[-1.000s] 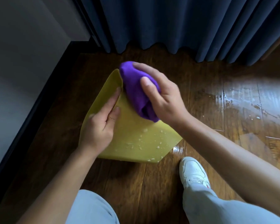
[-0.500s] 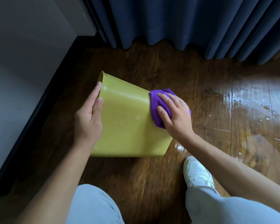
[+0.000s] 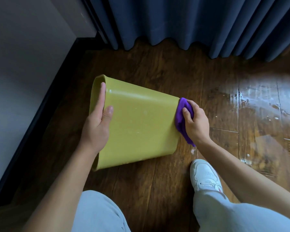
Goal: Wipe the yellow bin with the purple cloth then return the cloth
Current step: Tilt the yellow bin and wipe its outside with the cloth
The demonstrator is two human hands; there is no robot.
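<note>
1. Yellow bin (image 3: 141,124): it lies tipped on its side on the wooden floor (image 3: 157,181), open rim to your left, base to your right. Small water droplets are visible on the upper wall.
2. Your left hand (image 3: 97,129): the palm rests against the bin wall near the rim. The fingers are laid straight along the rim edge and the thumb is flat on the wall. The hand presses and steadies the bin; no finger is curled round it.
3. Purple cloth (image 3: 182,119): it is bunched against the base end of the bin, touching it, with a tail hanging down toward the floor.
4. Your right hand (image 3: 195,121): the fingers and thumb are curled round the cloth and grip it, holding it against the bin base.
5. Surroundings: a wet, shiny patch (image 3: 261,104) spreads over the floor to the right, well apart from the bin. A small puddle (image 3: 193,150) sits just below the cloth tail. Your white shoe (image 3: 206,176) stands near the bin's lower right corner. A dark blue curtain (image 3: 191,22) hangs along the far edge of the floor, and a pale wall (image 3: 23,64) with dark skirting stands at left.
</note>
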